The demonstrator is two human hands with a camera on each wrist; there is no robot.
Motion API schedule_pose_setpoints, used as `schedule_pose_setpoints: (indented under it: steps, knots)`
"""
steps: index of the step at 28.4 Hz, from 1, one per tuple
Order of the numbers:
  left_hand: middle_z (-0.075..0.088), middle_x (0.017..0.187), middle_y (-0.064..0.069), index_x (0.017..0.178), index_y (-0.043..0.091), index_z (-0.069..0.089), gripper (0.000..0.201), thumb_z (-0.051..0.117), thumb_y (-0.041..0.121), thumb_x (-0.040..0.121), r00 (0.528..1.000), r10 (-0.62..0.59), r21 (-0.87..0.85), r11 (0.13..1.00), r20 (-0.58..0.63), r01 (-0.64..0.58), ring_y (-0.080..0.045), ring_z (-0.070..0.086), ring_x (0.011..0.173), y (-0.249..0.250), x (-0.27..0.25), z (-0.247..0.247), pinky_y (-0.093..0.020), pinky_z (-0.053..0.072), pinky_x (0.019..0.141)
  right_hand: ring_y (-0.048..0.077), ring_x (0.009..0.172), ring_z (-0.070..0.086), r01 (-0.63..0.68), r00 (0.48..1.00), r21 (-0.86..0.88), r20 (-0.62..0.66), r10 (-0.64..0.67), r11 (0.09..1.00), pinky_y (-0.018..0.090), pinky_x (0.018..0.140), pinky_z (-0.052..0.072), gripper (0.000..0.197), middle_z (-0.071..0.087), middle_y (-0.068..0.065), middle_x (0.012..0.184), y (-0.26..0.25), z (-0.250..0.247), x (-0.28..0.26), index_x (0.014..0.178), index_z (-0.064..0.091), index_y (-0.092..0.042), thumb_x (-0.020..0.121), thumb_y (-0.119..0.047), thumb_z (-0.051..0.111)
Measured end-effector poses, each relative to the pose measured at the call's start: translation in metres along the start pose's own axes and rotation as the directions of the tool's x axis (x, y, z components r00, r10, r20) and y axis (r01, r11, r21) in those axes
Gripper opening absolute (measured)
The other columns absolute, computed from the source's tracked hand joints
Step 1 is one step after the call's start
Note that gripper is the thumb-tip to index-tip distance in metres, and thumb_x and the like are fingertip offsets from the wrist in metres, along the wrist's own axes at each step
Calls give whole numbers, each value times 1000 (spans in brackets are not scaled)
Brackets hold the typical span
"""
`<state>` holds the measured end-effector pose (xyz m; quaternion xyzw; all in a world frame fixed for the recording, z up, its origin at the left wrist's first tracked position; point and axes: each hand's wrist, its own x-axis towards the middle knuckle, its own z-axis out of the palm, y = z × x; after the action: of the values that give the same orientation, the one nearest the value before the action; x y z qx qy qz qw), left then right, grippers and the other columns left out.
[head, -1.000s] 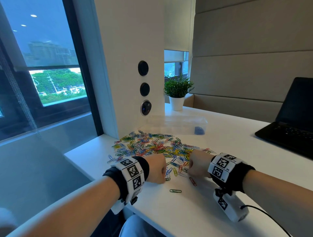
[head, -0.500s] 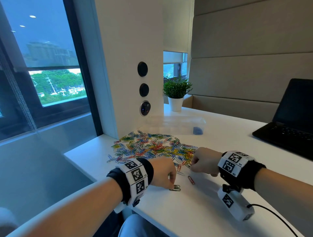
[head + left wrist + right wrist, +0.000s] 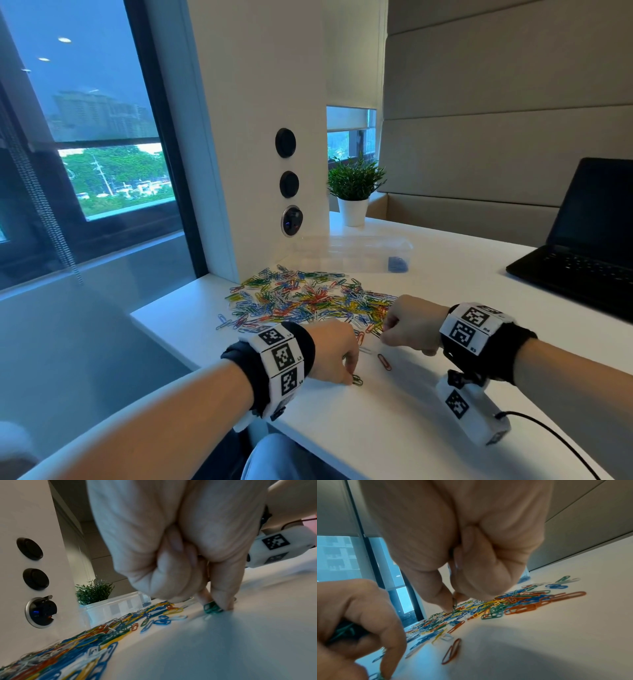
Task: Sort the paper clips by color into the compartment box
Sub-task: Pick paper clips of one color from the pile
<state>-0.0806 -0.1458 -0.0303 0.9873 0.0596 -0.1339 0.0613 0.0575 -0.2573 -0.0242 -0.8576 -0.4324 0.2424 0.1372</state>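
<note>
Two hands [image 3: 334,353] [image 3: 411,325], seemingly pinching green clips [image 3: 212,607]; labels unreadable.

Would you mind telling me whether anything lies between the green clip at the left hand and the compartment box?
Yes. The left hand pinches the green clip at the table's near edge, and the loose pile of clips lies across the table between it and the compartment box. Carried above the pile, nothing visible blocks it.

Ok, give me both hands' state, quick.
Left hand: pinching green paper clips on the table, more green ones in its palm.
Right hand: curled, pinching a green clip at the pile.
</note>
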Motion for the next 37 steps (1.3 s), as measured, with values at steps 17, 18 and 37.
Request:
schedule_pose_setpoints:
  steps: [17,18,37]
  knots:
    - [54,82,-9,86,10,61,22,52,24,99,991,-65,-55,996,115,71,-19,45,71,-31,32,-32,-32,40,69,15,38,38,-48,999,239,-13,52,970,24,45,34,27,48,2,46,23,-36,12,66,61,-11,89,-24,64]
    - [53,84,-10,87,11,59,21,52,26,99,992,-82,-102,991,92,91,-19,44,73,-36,36,-43,-32,40,70,15,38,35,-55,998,270,-11,61,961,24,45,32,28,46,2,46,23,-43,15,65,59,-11,89,-23,65]
    - [43,40,-1,62,10,46,33,58,15,93,919,-390,-612,742,-62,274,-12,38,32,-115,229,-143,-18,32,36,17,38,35,-172,965,398,-114,235,901,24,45,29,26,40,7,41,26,-144,202,64,54,-6,87,-11,64]
